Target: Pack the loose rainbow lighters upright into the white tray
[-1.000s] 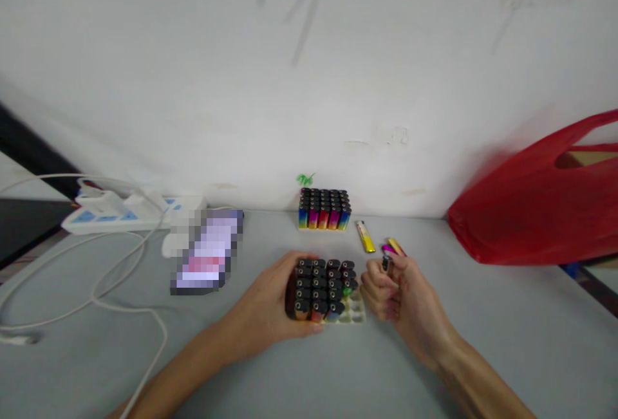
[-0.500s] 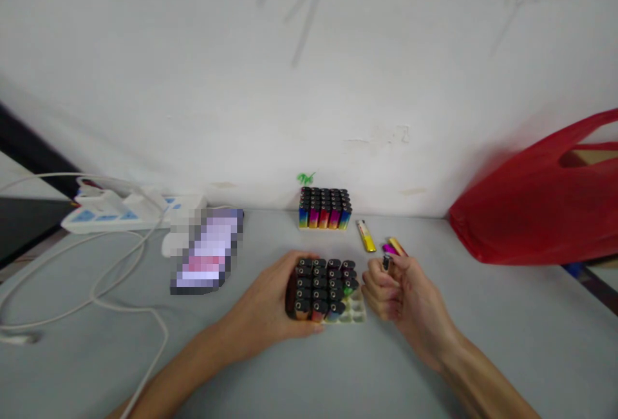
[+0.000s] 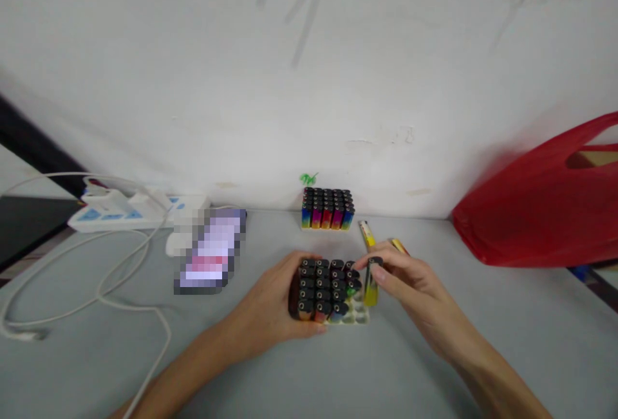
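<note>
My left hand [image 3: 275, 300] is wrapped round the left side of a pale tray [image 3: 360, 316] that holds several upright lighters [image 3: 321, 290] with black tops. Some cells at the tray's right front hold no lighter. Just right of the tray, my right hand [image 3: 410, 280] pinches a yellow lighter [image 3: 371, 290] upright by its black top. Behind that hand, another yellow lighter [image 3: 367, 233] lies on the table, and a further one [image 3: 400, 246] is partly hidden by the fingers.
A full block of colourful lighters [image 3: 327, 210] stands near the wall. At left are a phone [image 3: 212, 248], a white power strip [image 3: 193, 203] and loose white cables [image 3: 130, 306]. A red bag [image 3: 526, 206] sits at the right on the grey table [image 3: 270, 380].
My right hand has turned over and its fingers have stretched toward the tray. The yellow lighter, mostly hidden in the fist before, now shows upright at the fingertips. The view has shifted slightly.
</note>
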